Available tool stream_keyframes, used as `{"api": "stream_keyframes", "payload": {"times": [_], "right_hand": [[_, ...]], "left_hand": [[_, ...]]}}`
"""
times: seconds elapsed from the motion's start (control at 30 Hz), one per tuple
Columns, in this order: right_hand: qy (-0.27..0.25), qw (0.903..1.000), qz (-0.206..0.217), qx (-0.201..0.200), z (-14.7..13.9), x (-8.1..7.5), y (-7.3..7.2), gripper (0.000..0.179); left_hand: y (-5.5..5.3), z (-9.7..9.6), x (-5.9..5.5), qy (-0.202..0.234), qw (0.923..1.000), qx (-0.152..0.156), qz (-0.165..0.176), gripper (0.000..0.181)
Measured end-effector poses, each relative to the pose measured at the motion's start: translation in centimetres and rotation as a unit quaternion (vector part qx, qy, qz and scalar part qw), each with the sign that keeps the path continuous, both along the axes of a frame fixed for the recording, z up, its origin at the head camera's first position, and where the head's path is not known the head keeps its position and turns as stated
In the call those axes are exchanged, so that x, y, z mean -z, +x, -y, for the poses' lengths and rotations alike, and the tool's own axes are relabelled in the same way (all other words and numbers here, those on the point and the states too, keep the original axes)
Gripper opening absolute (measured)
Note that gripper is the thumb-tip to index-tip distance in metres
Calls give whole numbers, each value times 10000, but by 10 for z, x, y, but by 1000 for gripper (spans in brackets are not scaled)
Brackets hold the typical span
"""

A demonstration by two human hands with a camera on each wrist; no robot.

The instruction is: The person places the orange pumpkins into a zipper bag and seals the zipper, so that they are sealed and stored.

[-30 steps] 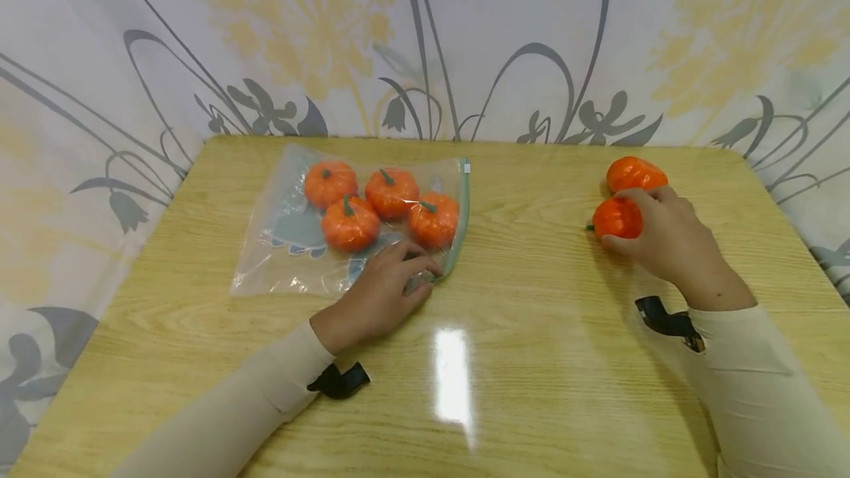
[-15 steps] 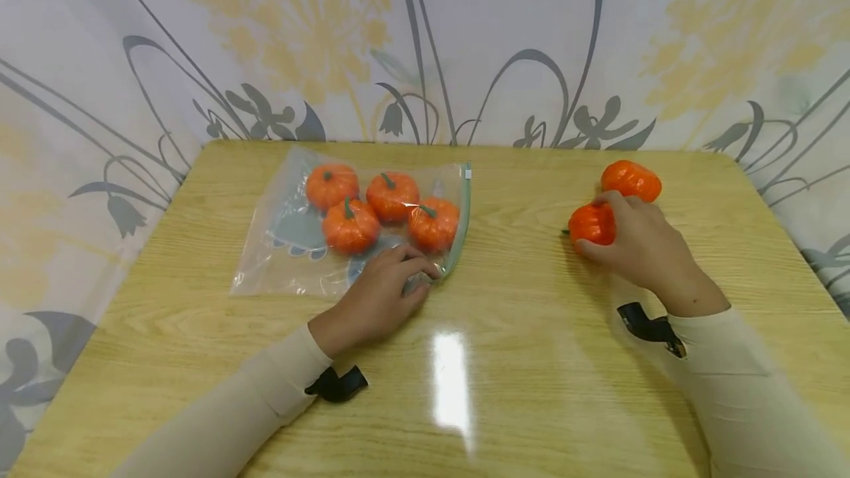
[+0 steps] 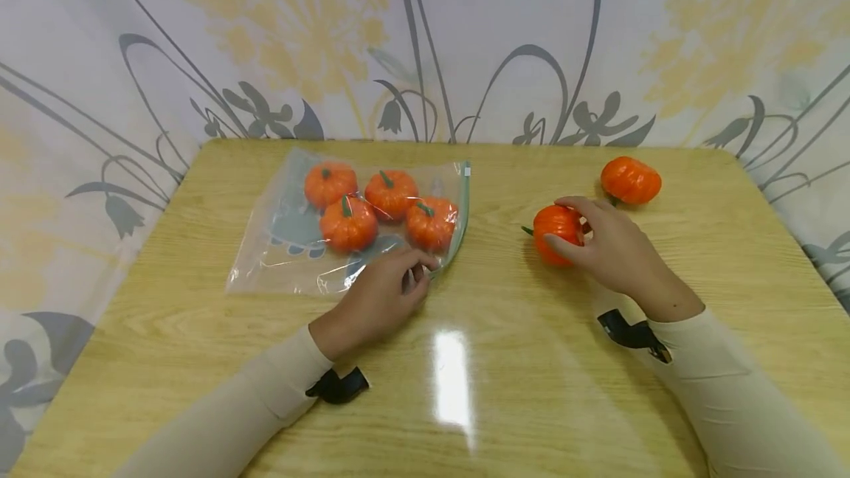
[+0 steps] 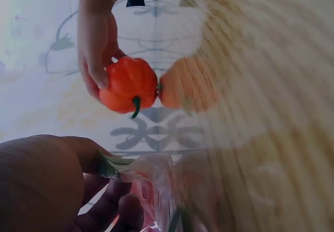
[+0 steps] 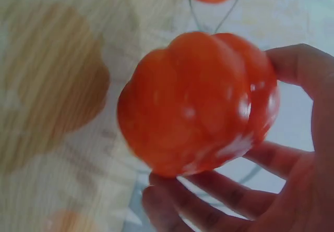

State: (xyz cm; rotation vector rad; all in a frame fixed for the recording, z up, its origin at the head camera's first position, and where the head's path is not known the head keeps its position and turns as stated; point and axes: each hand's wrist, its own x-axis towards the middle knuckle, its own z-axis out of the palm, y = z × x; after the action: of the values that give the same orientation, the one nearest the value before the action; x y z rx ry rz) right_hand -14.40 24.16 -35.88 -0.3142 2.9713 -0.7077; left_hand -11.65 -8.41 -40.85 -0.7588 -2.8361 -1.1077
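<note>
My right hand (image 3: pixel 620 253) grips a small orange pumpkin (image 3: pixel 555 234), thumb on the near side and fingers on the far side. Its green stem points left toward the bag. In the right wrist view the glossy ribbed pumpkin (image 5: pixel 195 107) fills the space between thumb and fingers. On the left, a clear zip bag (image 3: pixel 265 268) with a green zip edge lies flat, several small pumpkins inside. My left hand (image 3: pixel 377 302) pinches the near corner of the bag's mouth; in the left wrist view the green edge (image 4: pixel 117 165) sits between thumb and fingers.
A second loose pumpkin (image 3: pixel 631 181) lies on its side at the back right of the glossy wooden table (image 3: pixel 531 389). Behind the table hangs a flower-patterned cloth (image 3: pixel 465 43). Each sleeve carries a black wrist mount (image 3: pixel 339 385).
My right hand has moved left with the pumpkin, away from the loose one at the back right. My left hand stays at the bag's corner, its fingers shifting slightly.
</note>
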Motion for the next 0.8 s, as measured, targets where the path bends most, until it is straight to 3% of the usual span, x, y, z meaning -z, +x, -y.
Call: {"api": "stream_keyframes", "payload": {"times": [0.27,0.53,0.8], "right_hand": [[-1042,9935,453,-63,15,1,3,58],[-1374,9888,471,-347,21,8,5,65],[-1398,9889,252,-426,22,10,6,59]], "left_hand": [[1,-1,-5,193,9998,-13,-82,19],[4,-2,-7,363,9993,43,2,17],[4,-3,-7,494,9987,102,15,17]]}}
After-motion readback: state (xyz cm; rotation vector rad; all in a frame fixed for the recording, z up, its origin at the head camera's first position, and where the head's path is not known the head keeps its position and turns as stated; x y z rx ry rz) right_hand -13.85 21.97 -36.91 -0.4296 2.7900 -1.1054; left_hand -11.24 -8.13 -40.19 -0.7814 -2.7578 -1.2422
